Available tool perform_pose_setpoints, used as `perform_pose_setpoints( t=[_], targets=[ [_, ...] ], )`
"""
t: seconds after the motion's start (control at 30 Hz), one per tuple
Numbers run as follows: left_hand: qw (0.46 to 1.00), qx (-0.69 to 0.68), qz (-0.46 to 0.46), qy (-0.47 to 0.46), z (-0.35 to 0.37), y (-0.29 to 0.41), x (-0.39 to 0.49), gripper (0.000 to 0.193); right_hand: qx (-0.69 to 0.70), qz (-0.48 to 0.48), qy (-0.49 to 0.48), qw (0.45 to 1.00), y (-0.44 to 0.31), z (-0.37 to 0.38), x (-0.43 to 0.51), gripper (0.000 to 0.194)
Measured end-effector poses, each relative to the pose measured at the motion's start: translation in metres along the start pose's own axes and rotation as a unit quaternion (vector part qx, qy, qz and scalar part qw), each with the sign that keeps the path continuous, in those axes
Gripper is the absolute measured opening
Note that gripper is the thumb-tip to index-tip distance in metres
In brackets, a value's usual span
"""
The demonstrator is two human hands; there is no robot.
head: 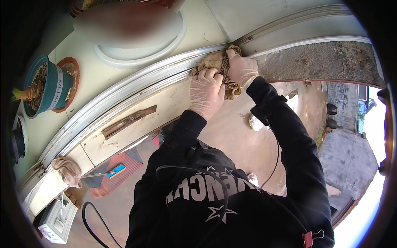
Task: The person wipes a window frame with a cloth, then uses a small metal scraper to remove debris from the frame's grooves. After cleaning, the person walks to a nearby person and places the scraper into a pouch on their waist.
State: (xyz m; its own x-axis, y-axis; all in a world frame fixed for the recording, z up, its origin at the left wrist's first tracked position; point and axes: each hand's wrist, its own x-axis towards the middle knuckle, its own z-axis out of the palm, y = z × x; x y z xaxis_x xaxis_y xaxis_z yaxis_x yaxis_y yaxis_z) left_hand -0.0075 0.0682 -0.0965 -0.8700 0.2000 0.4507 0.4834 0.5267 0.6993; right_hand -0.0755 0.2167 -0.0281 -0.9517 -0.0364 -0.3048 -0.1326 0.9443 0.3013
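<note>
A crumpled brown cloth [214,62] lies bunched over the right-hand end of a metal sliding-window track [124,69], by the frame's corner. My left hand [207,91], in a thin translucent glove, grips the cloth's lower left part with bent fingers. Gloved alike, my right hand [242,66] holds the cloth's upper right part, its fingertips pressed towards the corner. Parts of the fingers are hidden by the folds. Another beige cloth [66,172] is draped over the sill at the track's far left end.
On the tiled sill [88,153] lies a dirty flat brush or strip [129,122]. Behind the track stand a teal flowerpot [46,86] on a red saucer [73,83] and a large pale basin [139,55]. Below are a blue-headed tool [116,171], a white box [58,218] and a loose black cable [93,214].
</note>
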Motion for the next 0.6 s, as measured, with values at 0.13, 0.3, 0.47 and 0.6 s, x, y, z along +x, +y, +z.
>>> perform_pose_setpoints(
  t=[0.13,0.3,0.47,0.6],
  targets=[
    [0.997,0.023,-0.026,-0.063,0.001,-0.002,0.0,0.021,-0.001,0.012,0.026,1.0,-0.001,0.008,0.001,0.036],
    [0.998,-0.007,-0.011,-0.064,-0.01,-0.012,-0.009,0.014,0.085,0.003,0.167,0.982,-0.017,0.04,-0.021,0.045],
    [0.998,-0.043,-0.045,-0.005,-0.034,-0.013,-0.042,0.013,0.34,-0.132,0.252,0.896,-0.04,0.063,-0.065,0.071],
    [0.992,-0.064,-0.093,0.06,-0.052,-0.008,-0.046,0.047,0.452,-0.009,0.303,0.839,-0.045,0.073,-0.105,0.094]
  ],
)
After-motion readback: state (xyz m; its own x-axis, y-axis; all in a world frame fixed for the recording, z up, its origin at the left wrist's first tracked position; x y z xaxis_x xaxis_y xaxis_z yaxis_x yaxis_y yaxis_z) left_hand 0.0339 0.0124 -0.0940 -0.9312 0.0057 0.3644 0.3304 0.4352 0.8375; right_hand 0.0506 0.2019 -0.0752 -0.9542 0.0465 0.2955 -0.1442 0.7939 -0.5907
